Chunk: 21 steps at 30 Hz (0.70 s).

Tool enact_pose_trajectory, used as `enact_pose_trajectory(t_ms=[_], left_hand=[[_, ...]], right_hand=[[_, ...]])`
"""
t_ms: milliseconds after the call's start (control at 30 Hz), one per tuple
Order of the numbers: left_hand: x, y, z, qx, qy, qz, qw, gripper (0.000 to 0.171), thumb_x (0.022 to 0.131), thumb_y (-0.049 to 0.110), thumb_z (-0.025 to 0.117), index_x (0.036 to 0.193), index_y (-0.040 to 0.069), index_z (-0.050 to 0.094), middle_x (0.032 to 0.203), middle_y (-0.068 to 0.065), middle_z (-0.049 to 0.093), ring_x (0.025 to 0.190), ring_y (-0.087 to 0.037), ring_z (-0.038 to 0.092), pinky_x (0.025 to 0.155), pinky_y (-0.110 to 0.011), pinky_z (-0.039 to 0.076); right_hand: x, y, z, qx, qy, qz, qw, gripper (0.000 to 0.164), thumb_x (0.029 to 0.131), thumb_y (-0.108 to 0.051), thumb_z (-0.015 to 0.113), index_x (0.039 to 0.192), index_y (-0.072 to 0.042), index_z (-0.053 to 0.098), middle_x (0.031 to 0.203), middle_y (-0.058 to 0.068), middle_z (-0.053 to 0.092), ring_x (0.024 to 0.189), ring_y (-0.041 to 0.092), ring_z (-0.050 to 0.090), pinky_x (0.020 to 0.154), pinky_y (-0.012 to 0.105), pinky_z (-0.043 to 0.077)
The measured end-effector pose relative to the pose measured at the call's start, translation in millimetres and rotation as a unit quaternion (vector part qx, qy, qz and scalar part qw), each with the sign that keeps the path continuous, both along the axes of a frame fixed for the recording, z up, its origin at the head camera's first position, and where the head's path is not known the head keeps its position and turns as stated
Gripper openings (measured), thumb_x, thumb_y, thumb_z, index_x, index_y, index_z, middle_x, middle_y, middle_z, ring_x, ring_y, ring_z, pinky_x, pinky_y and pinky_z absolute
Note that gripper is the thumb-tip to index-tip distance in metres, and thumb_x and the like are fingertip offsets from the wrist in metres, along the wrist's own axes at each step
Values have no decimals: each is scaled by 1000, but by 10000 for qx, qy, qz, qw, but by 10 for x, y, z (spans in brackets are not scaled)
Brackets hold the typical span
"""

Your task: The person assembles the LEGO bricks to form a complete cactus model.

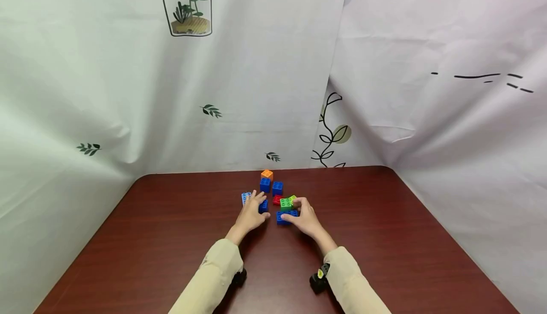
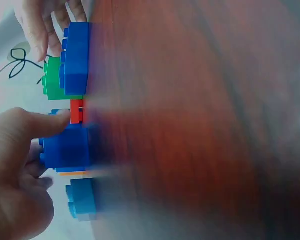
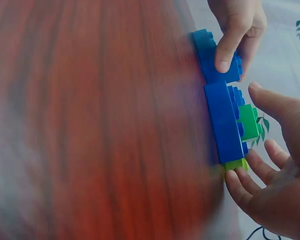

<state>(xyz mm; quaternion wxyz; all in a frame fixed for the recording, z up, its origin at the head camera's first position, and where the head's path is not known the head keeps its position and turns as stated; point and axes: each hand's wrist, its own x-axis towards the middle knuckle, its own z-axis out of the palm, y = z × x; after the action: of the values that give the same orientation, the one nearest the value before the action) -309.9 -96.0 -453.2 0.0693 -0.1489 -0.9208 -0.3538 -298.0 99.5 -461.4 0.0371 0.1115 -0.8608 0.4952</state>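
Note:
My left hand (image 1: 252, 213) reaches over a blue building block (image 1: 263, 205), fingers extended, thumb on its near side. In the left wrist view that thumb overlaps the blue block (image 2: 67, 145). A light blue block (image 1: 245, 197) is just left of the fingers. My right hand (image 1: 304, 216) hovers at the right of the cluster with fingers loosely bent and spread. Its thumb is over a long blue block (image 1: 283, 218), and its fingertips are beside the green block (image 1: 285, 204) and a lime block (image 3: 235, 164). A gap shows between the right thumb and the blocks in the right wrist view.
Farther back are an orange block (image 1: 267, 175) and two blue blocks, one behind the other hand's fingers (image 1: 265, 185) and one to its right (image 1: 278, 188). A red block (image 1: 278, 200) lies by the green one. The brown table (image 1: 171, 257) ends at a patterned curtain (image 1: 273, 90).

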Motion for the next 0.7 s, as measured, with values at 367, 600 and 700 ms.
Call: enact_pose_trajectory(t_ms=[367,600,700], left_hand=[[39,77,80,-278,-388,-509,9976,42,86,0,69,126,-9,60,129,-24,61,123,-38,56,106,-51,44],[15,73,124,-269,-536,-655,9961,39,83,1,73,120,-9,64,120,-25,66,113,-37,62,99,-50,50],[16,37,119,-118,-641,-563,9963,38,80,2,76,117,-6,67,117,-24,68,111,-36,63,96,-49,52]], right_hand=[[10,-35,-95,-507,-413,-372,9972,53,85,-20,75,122,3,45,126,27,54,115,41,53,100,53,46],[-11,-34,-151,-760,-404,-615,9944,50,85,-19,75,122,3,51,124,25,58,117,39,53,100,52,46],[-10,-50,-181,-727,-286,-554,9954,48,85,-20,75,121,3,53,121,24,61,113,37,55,99,51,47]])
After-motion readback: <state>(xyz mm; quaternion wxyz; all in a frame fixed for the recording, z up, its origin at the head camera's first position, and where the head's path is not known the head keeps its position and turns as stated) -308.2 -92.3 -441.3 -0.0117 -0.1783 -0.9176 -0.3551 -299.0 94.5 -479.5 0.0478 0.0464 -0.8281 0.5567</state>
